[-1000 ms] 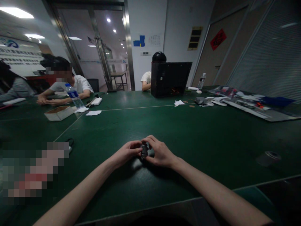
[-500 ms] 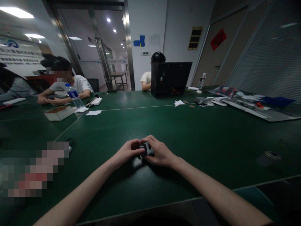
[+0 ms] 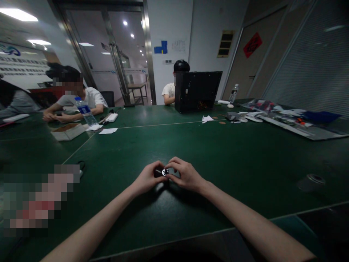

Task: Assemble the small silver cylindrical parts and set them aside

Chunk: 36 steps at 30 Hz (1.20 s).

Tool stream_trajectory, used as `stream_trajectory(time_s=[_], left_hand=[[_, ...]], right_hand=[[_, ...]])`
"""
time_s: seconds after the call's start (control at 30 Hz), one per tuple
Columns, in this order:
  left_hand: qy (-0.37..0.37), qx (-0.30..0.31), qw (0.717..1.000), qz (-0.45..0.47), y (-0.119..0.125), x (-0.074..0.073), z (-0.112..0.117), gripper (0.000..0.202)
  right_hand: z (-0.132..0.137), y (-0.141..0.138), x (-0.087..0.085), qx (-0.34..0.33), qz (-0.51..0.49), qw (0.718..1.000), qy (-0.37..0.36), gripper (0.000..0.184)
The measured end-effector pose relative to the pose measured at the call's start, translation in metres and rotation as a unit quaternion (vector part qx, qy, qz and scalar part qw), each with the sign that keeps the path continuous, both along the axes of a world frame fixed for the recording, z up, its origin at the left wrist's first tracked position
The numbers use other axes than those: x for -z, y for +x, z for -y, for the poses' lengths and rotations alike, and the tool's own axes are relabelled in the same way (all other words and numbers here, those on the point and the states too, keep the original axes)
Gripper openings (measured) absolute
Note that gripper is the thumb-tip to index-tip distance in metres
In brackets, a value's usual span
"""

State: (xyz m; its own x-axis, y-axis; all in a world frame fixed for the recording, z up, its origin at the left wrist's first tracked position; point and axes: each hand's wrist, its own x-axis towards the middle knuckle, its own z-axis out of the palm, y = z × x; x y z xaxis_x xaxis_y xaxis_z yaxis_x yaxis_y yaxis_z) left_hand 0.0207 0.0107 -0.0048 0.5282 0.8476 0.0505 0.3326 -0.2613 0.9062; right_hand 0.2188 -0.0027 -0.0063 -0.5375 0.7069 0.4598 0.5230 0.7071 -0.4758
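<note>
Both my hands meet just above the green table (image 3: 218, 156), near its front edge. My left hand (image 3: 147, 177) is curled, thumb and fingers pinched on a small dark object with a shiny round metal end (image 3: 164, 172). My right hand (image 3: 185, 175) is closed on the same small object from the right, fingertips touching it. Most of the object is hidden between my fingers.
A round metal fitting (image 3: 313, 180) is set in the table at the right. Far back stand a black computer case (image 3: 196, 91), papers and flat panels (image 3: 294, 123), a water bottle (image 3: 85, 111) and a cardboard box (image 3: 68, 131). Other people sit at the far left and behind the case.
The small object has turned between my fingers: its shiny round end now faces the camera. My hands have stayed in the same place.
</note>
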Motion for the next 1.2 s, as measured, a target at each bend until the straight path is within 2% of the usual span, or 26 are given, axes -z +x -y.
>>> stream_trajectory(time_s=[0.13, 0.3, 0.6, 1.2], left_hand=[[0.045, -0.005, 0.999, -0.013, 0.0004, 0.0011, 0.0022, 0.019], [0.066, -0.004, 0.997, -0.03, 0.0015, 0.0002, 0.0044, 0.02], [0.068, -0.001, 0.996, -0.065, 0.0018, -0.0042, 0.0045, 0.026], [0.075, 0.006, 0.995, -0.07, 0.0008, -0.0018, 0.0038, 0.026]], right_hand=[[0.0, -0.0007, 0.0011, 0.007, -0.004, 1.0, -0.004, 0.018], [0.0011, -0.0018, -0.0013, 0.019, -0.011, 1.0, -0.017, 0.013], [-0.0029, -0.0021, 0.0015, 0.029, -0.031, 0.999, -0.034, 0.008], [-0.0045, -0.003, 0.003, 0.036, -0.037, 0.998, -0.037, 0.006]])
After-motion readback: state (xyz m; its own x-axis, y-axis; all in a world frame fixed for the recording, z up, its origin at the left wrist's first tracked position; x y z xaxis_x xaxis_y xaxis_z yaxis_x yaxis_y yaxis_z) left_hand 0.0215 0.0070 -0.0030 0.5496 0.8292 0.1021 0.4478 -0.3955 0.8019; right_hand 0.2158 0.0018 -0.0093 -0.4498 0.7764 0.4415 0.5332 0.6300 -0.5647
